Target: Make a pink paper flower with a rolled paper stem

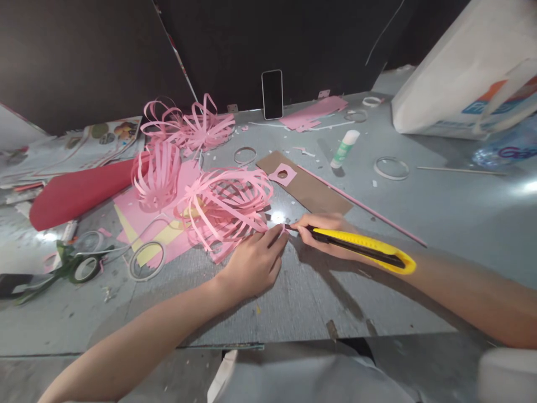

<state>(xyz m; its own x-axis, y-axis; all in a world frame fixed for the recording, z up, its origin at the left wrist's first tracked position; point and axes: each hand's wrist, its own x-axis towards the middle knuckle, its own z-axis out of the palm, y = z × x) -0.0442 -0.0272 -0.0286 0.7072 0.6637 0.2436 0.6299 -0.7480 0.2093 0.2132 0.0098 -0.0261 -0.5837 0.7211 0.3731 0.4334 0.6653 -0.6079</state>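
Observation:
In my right hand [321,232] is a yellow and black utility knife [364,246], gripped near its blade end, with the handle slanting back over my forearm. My left hand [258,260] lies just left of the blade, its fingertips pinching a small piece of pink paper [284,228]. The blade tip meets or nearly meets this piece; the exact contact is too small to tell. Right behind my left hand sits a looped pink paper-strip flower [229,196]. Beyond my right hand lies a brown cardboard strip [321,193] with a holed pink paper scrap [284,174] on it.
More pink strip flowers [201,129] and a red paper piece [84,190] occupy the left. A phone [272,95] leans at the back. A glue stick [344,149], tape rings [391,168], a thin pink stick [369,210] and a white bag [453,73] are rightward. Green tape [86,268] lies front left.

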